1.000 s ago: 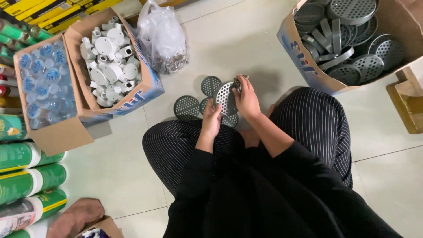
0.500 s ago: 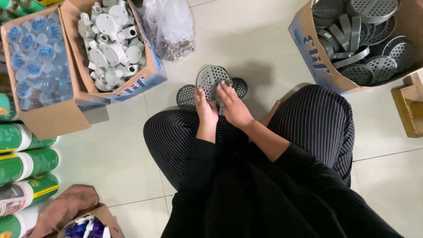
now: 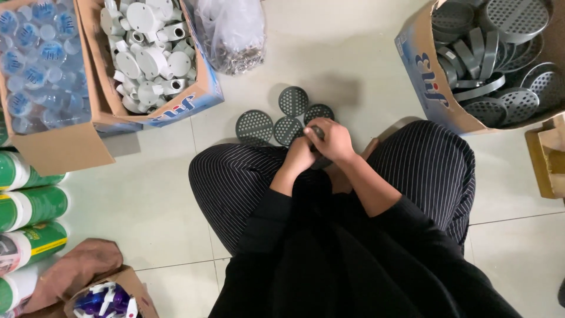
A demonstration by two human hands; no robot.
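While the person sits cross-legged on the floor [image 3: 353, 65], both hands meet just in front of the knees, over a small group of round grey perforated discs [image 3: 292, 101]. The right hand [image 3: 331, 140] is closed around a dark piece [image 3: 318, 131], prob. one more disc, of which only an edge shows between the fingers; the left hand [image 3: 299, 156] presses against it from the side, its grip together, but I cannot tell if it holds the piece too. Four discs lie flat on the floor, touching or nearly touching each other, just beyond the hands.

The step in hand seems to be working on one disc before it joins the ones laid out. The next move, in my judgement, calls for a free spot beside the laid discs, and then a reach to the cardboard box [image 3: 421, 88] at the right, which holds more grey discs and rings. Another box [image 3: 176, 109] w/ white plastic fittings stands at the left, well apart from the hands.
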